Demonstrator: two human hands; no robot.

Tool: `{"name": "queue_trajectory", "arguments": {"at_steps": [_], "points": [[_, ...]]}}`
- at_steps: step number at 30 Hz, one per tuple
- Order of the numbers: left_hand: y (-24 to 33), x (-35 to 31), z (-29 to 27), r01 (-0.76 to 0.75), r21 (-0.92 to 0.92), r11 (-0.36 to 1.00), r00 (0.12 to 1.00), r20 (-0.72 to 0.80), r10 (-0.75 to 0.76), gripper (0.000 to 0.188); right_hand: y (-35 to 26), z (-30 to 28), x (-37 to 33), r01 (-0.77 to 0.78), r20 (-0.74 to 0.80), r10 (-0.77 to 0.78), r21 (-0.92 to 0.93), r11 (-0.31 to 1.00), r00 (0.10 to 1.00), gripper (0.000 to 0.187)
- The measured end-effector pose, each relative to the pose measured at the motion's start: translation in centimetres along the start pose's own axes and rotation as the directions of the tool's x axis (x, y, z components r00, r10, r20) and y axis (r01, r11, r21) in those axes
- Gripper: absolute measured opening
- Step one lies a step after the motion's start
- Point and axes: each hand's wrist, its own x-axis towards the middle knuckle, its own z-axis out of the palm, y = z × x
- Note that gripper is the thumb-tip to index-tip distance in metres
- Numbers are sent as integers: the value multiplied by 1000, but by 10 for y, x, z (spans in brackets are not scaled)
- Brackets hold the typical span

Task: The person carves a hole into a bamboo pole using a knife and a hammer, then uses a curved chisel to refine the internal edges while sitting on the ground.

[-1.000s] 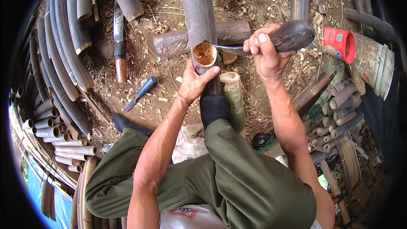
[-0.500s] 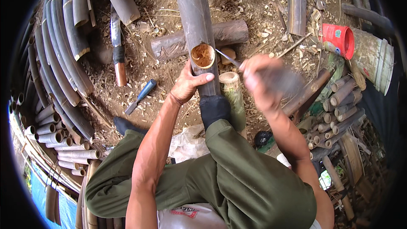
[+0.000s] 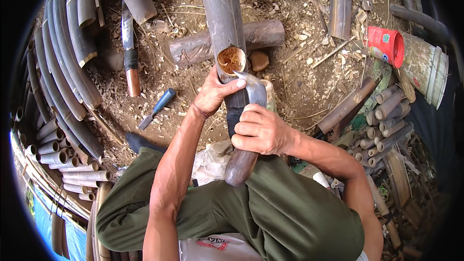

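In the head view, the only one, the pole (image 3: 222,14) is lying straight in front of the person, its long axis running away from the body and leaning a little to the left. It crosses over a log (image 3: 263,34) on the ground, and its near end comes to the foot (image 3: 235,118). In its upper side there is a hollow (image 3: 231,58) with a pale rim and brown curls inside.

The left hand (image 3: 212,92) is the nearer one. It is wrapped on the pole just below the hollow, with the thumb laid across. The right hand (image 3: 261,130) is closed firmly around the dark handle of a knife (image 3: 240,169). From this hand, the hollow lies ahead and to the left. The blade bends that way, and its tip is at the near rim; whether it touches, I cannot tell. The handle's butt points back to the lap.

About writing: the red can (image 3: 382,43) on the right carries a printed label, and the pale shirt (image 3: 193,250) has a reddish print with dark letters. On the pole and the knife I can find no marks.
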Motion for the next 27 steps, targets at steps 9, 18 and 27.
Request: {"name": "queue_trajectory", "arguments": {"at_steps": [9, 18, 27], "points": [[-8, 7, 23, -104, 243, 964, 953, -254, 166, 68, 25, -7, -25, 84, 97, -73, -113, 990, 993, 20], [-8, 3, 27, -100, 244, 965, 934, -311, 176, 79, 35, -21, -29, 92, 27, -89, -113, 989, 996, 20], [-11, -18, 5, -80, -58, 995, 996, -48, 77, 96, 20, -31, 14, 104, 191, -139, 182, 978, 972, 22]]}}
